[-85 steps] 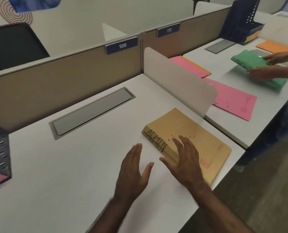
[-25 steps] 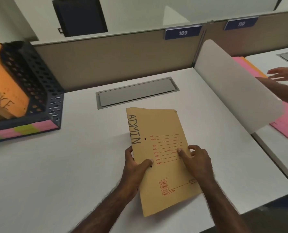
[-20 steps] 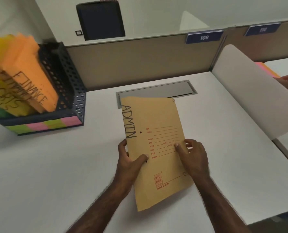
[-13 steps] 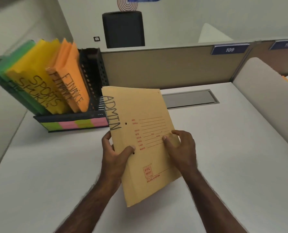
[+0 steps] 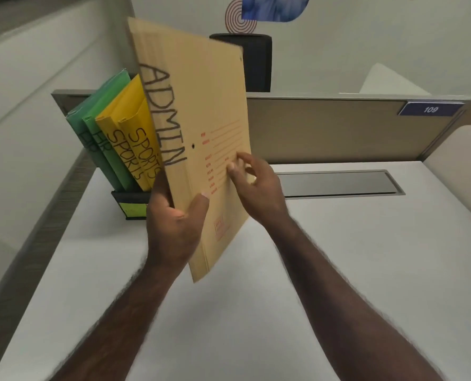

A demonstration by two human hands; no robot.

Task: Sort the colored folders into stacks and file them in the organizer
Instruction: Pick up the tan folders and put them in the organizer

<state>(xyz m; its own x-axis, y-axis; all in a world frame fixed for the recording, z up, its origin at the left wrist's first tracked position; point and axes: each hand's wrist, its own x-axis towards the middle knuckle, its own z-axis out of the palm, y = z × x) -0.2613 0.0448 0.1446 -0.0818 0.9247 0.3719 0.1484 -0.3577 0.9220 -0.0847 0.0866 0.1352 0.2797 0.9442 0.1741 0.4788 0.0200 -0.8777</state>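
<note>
Tan flat card folders (image 5: 201, 111), upright

a white bench (image 5: 339, 270) is seen filling the lower view, with a grey metal cable flap (image 5: 339, 184) set flush into it near the back. behind it a tan partition panel (image 5: 325, 127) is fixed, and a blue plate (image 5: 430, 109) numbered 109 is mounted at its top edge. a rounded white side divider (image 5: 465, 160) is placed at the right. beyond, a pale wall (image 5: 366, 37) is decorated with a blue shape and red concentric rings (image 5: 238, 20); a dark chair back (image 5: 256, 61) is partly shown.
</note>
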